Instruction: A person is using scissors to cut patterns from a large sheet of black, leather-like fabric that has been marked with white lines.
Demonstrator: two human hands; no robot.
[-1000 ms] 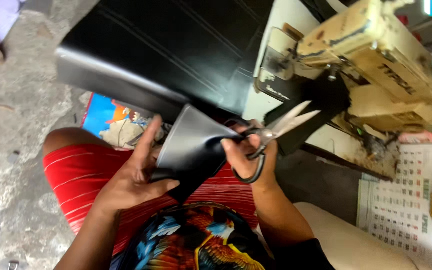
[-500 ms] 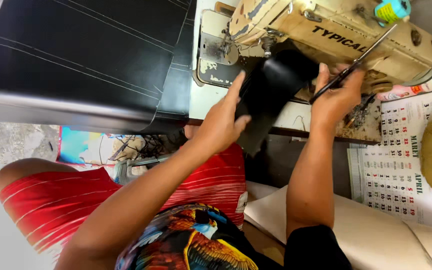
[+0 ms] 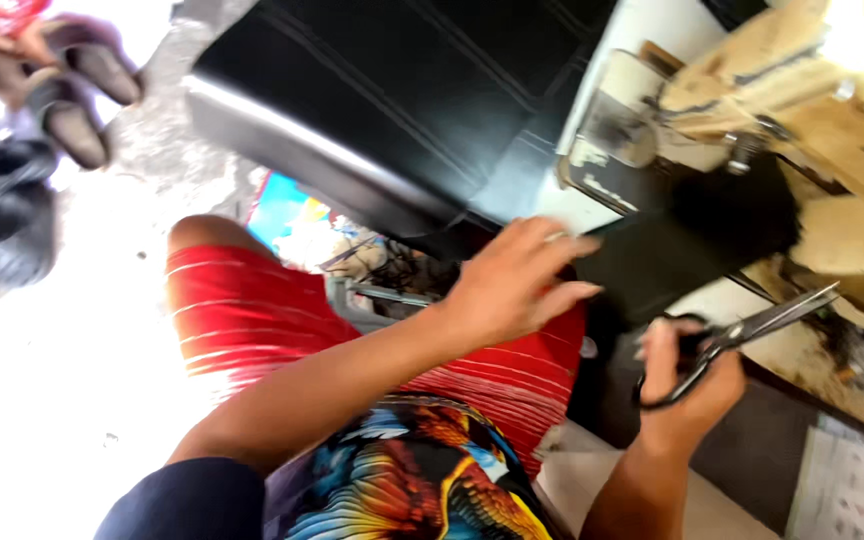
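Observation:
My left hand (image 3: 512, 280) lies flat, fingers spread, on a strip of black leatherette (image 3: 652, 255) that runs up under the beige sewing machine (image 3: 812, 110). My right hand (image 3: 687, 385) grips black-handled scissors (image 3: 752, 335), blades pointing up to the right, just below the strip. A larger black stitched panel (image 3: 392, 110) hangs off the machine table to the left. I sit with red striped shorts (image 3: 272, 310) over my legs.
The white machine table (image 3: 642, 30) runs along the top right. Several dark shoes (image 3: 42, 110) lie on the concrete floor at upper left. Colourful printed paper (image 3: 287, 210) sits on the floor under the panel. A calendar sheet (image 3: 852, 480) shows at lower right.
The view has swung and blurred. My right hand dropped from the machine down to below the table edge with the scissors. My left hand stays on the black strip.

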